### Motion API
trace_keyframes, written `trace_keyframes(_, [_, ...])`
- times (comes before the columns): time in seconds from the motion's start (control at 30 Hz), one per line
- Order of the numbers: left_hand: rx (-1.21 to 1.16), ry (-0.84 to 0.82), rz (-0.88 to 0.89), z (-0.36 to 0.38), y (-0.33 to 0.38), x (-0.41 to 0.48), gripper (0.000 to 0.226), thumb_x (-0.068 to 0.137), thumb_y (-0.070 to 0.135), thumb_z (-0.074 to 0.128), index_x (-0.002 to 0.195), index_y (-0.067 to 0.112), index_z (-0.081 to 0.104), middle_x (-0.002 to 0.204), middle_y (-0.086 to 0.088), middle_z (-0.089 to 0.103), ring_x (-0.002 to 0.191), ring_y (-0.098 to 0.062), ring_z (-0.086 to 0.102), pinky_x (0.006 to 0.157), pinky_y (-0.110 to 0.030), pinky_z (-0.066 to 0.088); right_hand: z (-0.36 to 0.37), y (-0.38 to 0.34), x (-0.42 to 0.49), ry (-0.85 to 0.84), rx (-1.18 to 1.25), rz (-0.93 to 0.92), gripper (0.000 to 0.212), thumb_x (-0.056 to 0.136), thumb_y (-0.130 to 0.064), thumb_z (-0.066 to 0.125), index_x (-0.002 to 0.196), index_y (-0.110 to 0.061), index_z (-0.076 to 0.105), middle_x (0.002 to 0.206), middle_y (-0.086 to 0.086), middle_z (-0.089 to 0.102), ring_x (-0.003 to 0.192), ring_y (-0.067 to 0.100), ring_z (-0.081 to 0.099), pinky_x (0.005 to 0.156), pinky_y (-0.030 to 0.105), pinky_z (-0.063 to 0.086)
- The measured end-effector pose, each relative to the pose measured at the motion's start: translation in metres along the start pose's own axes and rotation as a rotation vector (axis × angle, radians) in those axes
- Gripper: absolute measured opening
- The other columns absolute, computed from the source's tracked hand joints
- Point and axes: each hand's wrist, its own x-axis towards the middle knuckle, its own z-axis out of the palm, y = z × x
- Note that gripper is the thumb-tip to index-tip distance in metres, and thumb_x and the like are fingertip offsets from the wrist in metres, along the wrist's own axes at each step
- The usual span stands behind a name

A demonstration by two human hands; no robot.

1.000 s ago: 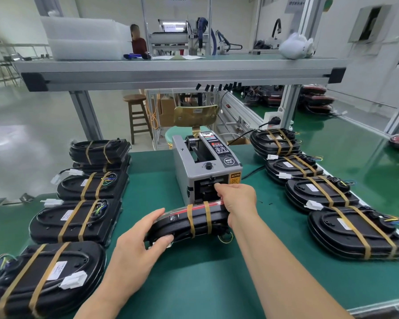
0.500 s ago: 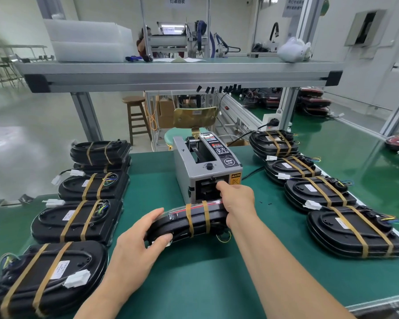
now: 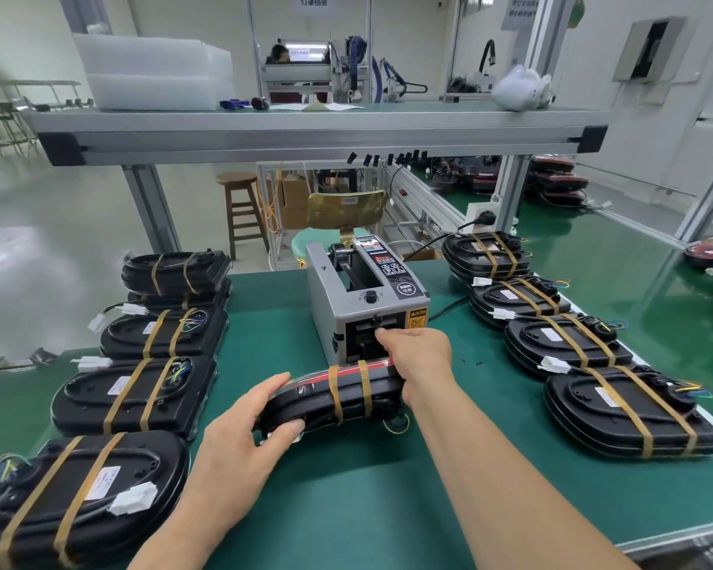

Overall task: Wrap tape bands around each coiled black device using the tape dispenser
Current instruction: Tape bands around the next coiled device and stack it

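A black coiled device (image 3: 338, 399) with two tan tape bands stands on edge on the green mat, just in front of the grey tape dispenser (image 3: 363, 304). My left hand (image 3: 243, 442) grips its near left end, thumb on the front and fingers over the top. My right hand (image 3: 422, 357) sits at the device's right end with its fingers reaching into the dispenser's outlet slot; whether they pinch tape is hidden.
Several banded black devices lie in a row on the left (image 3: 136, 394) and another row on the right (image 3: 630, 413). A metal shelf (image 3: 305, 131) spans overhead. The mat's near edge (image 3: 676, 536) runs at lower right. A power cable (image 3: 449, 308) trails right of the dispenser.
Nothing has visibly changed beyond a slight shift of the view; both hands stay on the device and at the dispenser outlet.
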Motion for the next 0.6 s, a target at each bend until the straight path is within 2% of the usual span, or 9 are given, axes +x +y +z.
trace_keyframes(0.13, [-0.009,0.007,0.011,0.001,0.001,0.001,0.052,0.081,0.014,0.078,0.128,0.031,0.061,0.117,0.028,0.062,0.109,0.013,0.056,0.086,0.001,0.037,0.002,-0.003,0.001,0.002,0.005,0.016,0.006,0.081,-0.014,0.078,0.081,-0.015,0.072,0.099,0.011,0.071,0.097,0.031,0.066,0.09,0.047,0.057])
trace_keyframes(0.23, [-0.008,0.009,0.015,0.001,0.0,0.0,0.052,0.081,0.014,0.078,0.127,0.031,0.061,0.117,0.029,0.062,0.108,0.013,0.056,0.085,0.001,0.037,0.001,-0.003,0.0,-0.018,0.023,0.031,0.008,0.082,-0.011,0.074,0.09,-0.011,0.072,0.1,0.012,0.071,0.097,0.034,0.066,0.087,0.048,0.058])
trace_keyframes(0.3, [-0.017,0.0,0.02,0.0,0.0,0.0,0.053,0.08,0.012,0.079,0.126,0.032,0.062,0.117,0.028,0.063,0.109,0.011,0.057,0.083,0.002,0.038,-0.005,0.0,-0.003,-0.06,0.043,0.035,0.009,0.085,-0.012,0.073,0.093,-0.009,0.071,0.097,0.01,0.07,0.093,0.027,0.065,0.074,0.036,0.059])
trace_keyframes(0.37, [-0.034,-0.015,0.027,-0.001,0.0,0.0,0.055,0.08,0.01,0.079,0.127,0.034,0.062,0.117,0.029,0.064,0.111,0.009,0.057,0.085,0.001,0.038,-0.016,0.0,-0.008,-0.126,0.078,0.035,0.005,0.086,-0.011,0.073,0.088,-0.008,0.068,0.086,0.005,0.067,0.076,0.017,0.059,0.054,0.023,0.048])
trace_keyframes(0.43, [-0.047,-0.009,0.043,0.0,0.002,0.0,0.057,0.079,0.009,0.08,0.126,0.036,0.062,0.117,0.034,0.063,0.112,0.008,0.058,0.092,-0.002,0.038,-0.026,-0.003,-0.015,-0.19,0.151,0.027,0.008,0.085,-0.011,0.074,0.084,-0.008,0.067,0.075,0.003,0.065,0.067,0.013,0.053,0.058,0.025,0.041])
trace_keyframes(0.5, [-0.055,0.017,0.052,0.003,0.004,0.0,0.059,0.078,0.008,0.08,0.123,0.039,0.061,0.116,0.035,0.062,0.112,0.007,0.058,0.094,-0.004,0.037,-0.033,-0.008,-0.024,-0.231,0.215,-0.011,0.007,0.083,-0.01,0.076,0.083,-0.008,0.069,0.065,-0.003,0.066,0.067,0.013,0.054,0.064,0.026,0.04])
trace_keyframes(0.53, [-0.057,0.031,0.058,0.006,0.007,0.0,0.059,0.077,0.008,0.081,0.122,0.039,0.061,0.116,0.035,0.062,0.112,0.007,0.058,0.094,-0.004,0.037,-0.036,-0.011,-0.029,-0.249,0.217,-0.044,0.006,0.082,-0.009,0.076,0.083,-0.008,0.07,0.064,-0.006,0.067,0.071,0.013,0.056,0.067,0.027,0.042])
trace_keyframes(0.6, [-0.056,0.05,0.09,0.015,0.012,-0.002,0.058,0.076,0.006,0.082,0.121,0.035,0.062,0.116,0.03,0.063,0.112,0.007,0.057,0.094,-0.003,0.036,-0.039,-0.014,-0.041,-0.255,0.187,-0.116,0.004,0.081,-0.011,0.077,0.079,-0.012,0.074,0.077,-0.006,0.073,0.085,0.014,0.063,0.078,0.03,0.045])
